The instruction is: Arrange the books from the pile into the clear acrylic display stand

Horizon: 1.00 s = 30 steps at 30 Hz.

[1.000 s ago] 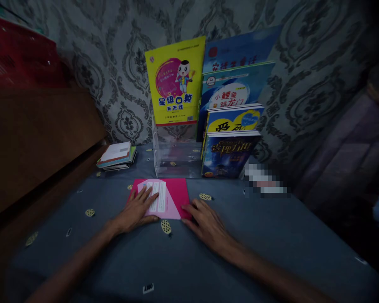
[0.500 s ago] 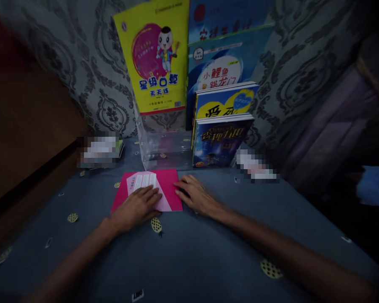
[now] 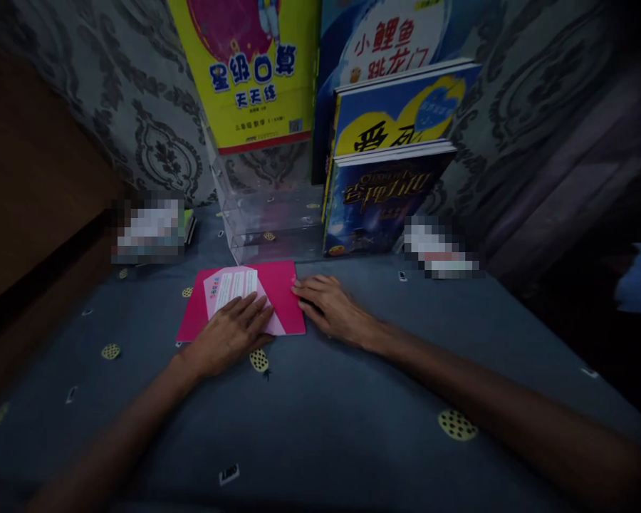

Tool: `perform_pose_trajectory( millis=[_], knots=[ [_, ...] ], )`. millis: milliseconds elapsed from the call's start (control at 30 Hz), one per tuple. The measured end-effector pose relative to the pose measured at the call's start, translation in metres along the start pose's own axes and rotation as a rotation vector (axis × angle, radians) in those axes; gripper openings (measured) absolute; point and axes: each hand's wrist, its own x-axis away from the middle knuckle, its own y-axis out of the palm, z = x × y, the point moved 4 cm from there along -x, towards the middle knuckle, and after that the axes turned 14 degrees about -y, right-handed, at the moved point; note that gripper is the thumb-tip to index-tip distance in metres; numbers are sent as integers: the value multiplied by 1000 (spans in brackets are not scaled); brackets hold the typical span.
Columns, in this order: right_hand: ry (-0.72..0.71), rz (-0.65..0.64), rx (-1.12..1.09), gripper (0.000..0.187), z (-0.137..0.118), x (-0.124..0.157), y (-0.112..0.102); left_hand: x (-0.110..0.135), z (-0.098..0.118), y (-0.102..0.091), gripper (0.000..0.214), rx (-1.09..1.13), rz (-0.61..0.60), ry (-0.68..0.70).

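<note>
A bright pink envelope lies flat on the dark blue patterned cloth. A pale pink card with a white printed label rests on its left half. My left hand lies flat on that card, fingers stretched out and pressing down. My right hand rests at the envelope's right edge, fingers extended and touching the edge. Neither hand grips anything.
A clear plastic stand sits just behind the envelope. It props up a yellow workbook. Blue books lean beside it against the patterned wall. A small stack of cards lies at the back left, by a brown wooden edge.
The view has moved closer and lower. My right hand slid from the envelope's lower right corner up to its right edge. My left hand stays on the card.
</note>
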Motion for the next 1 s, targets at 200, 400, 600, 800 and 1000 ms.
perform_pose_trajectory(
  millis=[200, 400, 600, 800, 1000],
  knots=[
    [-96, 68, -85, 34, -34, 30, -2, 2, 5, -2, 44, -18, 43, 51],
    [-109, 124, -97, 30, -35, 33, 1, 4, 10, -10, 33, -27, 42, 98],
    [-112, 154, -113, 30, -31, 29, -5, 0, 9, -11, 29, -39, 70, 95],
    [-155, 184, -98, 28, -29, 25, -4, 0, 6, -11, 24, -35, 69, 64],
    [-220, 194, -8, 26, -30, 26, 1, 8, 3, -15, 33, 54, 61, 52]
  ],
)
